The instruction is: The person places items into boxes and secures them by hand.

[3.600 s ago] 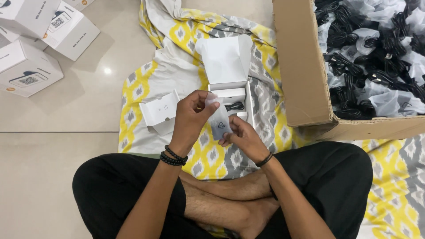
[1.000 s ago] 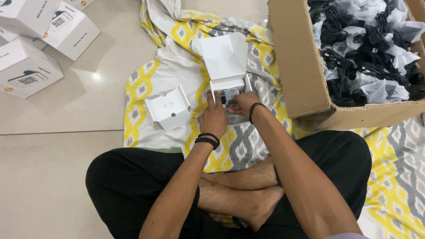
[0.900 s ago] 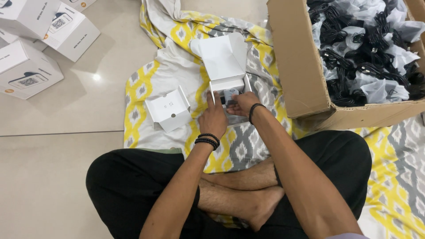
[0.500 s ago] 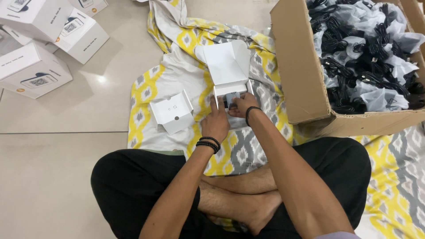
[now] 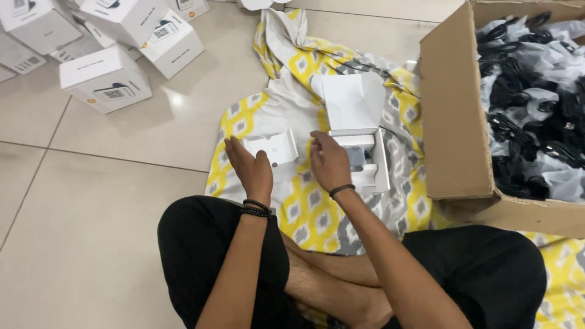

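White open box [image 5: 359, 137], lid up; right hand [image 5: 329, 161] spread beside it, left hand [image 5: 250, 167] spread by insert [image 5: 272, 149]

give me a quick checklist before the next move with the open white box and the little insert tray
1. Open white box has its lid flap up: ok.
2. Dark device is seated in the box: ok, it lies inside, partly hidden by the right hand.
3. White insert tray is within reach: ok, the left hand is at it.
4. Both hands are free of other items: cannot tell, palms face down.
5. Yellow patterned cloth under the box lies flat: ok near the box, bunched further away.
6. Cardboard carton of bagged black cables is close by: ok, beside the box.
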